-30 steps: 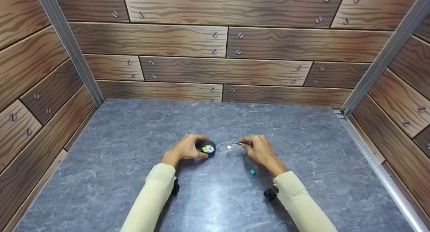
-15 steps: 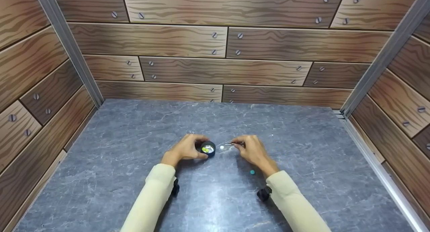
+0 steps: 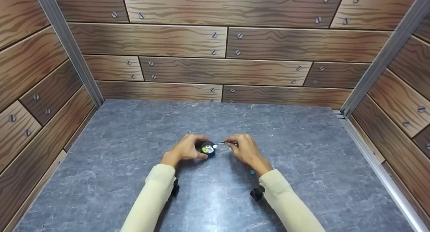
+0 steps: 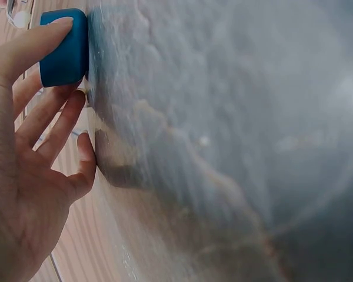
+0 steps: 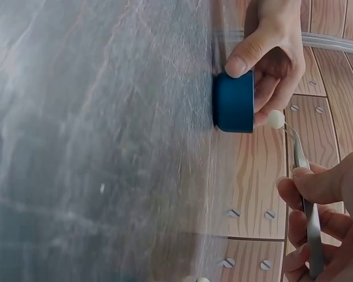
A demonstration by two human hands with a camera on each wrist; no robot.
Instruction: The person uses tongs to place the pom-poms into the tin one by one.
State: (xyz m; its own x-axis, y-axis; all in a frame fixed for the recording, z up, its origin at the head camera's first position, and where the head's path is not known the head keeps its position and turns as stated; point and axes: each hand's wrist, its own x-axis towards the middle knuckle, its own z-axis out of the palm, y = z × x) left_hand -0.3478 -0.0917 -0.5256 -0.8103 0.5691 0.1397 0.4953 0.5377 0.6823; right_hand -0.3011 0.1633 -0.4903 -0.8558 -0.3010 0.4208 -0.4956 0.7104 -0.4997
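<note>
Nearer the cup [image 5: 234, 106] now hangs the white ball [image 5: 275, 119], hands [image 3: 186, 147] [image 3: 247, 149] pinching cup and tweezers [image 5: 311, 220].

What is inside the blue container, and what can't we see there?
Yellow-green pieces lie inside the blue container; their number is unclear, and whatever is beneath them is covered. The white ball in the tweezers is above it, not inside.

Tweezers [image 5: 312, 224] (white ball [image 5: 276, 119] at tips)
</note>
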